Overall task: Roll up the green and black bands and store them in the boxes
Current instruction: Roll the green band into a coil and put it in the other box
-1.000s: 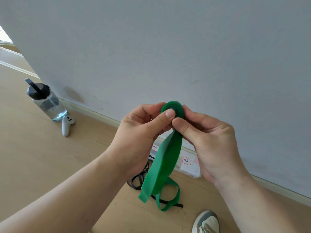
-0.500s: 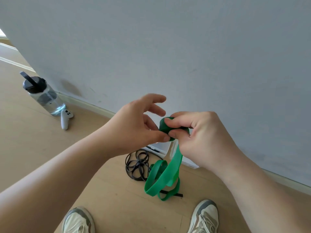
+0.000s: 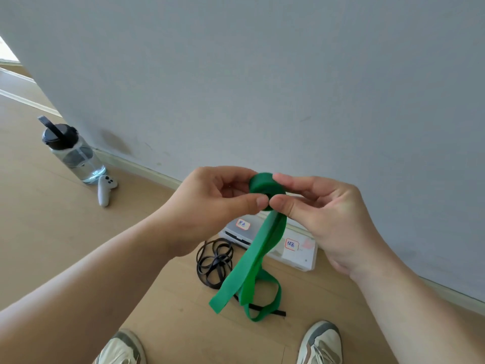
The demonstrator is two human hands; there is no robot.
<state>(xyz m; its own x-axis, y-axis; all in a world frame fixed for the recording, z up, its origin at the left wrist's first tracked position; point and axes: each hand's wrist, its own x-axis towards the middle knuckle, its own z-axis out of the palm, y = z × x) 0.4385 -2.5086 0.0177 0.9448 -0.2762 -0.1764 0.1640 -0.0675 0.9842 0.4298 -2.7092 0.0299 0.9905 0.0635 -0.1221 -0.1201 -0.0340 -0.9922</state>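
— Where's the green band (image 3: 262,243)?
— Held up before the wall (image 3: 262,74). Its rolled end is pinched from both sides: left hand (image 3: 210,206) and right hand (image 3: 322,214) each grip it, thumb against fingers. The tail hangs toward the floor (image 3: 170,324).
— And the black band (image 3: 214,264)?
— Heaped on the floor, beside the boxes (image 3: 299,254).

Two hands in shot, the left hand (image 3: 210,206) and the right hand (image 3: 328,219), both bare, thumbnails cut short, forearms uncovered right down to the frame's edge. And at the bottom, a pair of trainers: the left cream mesh trainer (image 3: 119,349) with a grey toe band, the right cream mesh trainer (image 3: 321,342) with grey toe and side panels, pale laces showing.
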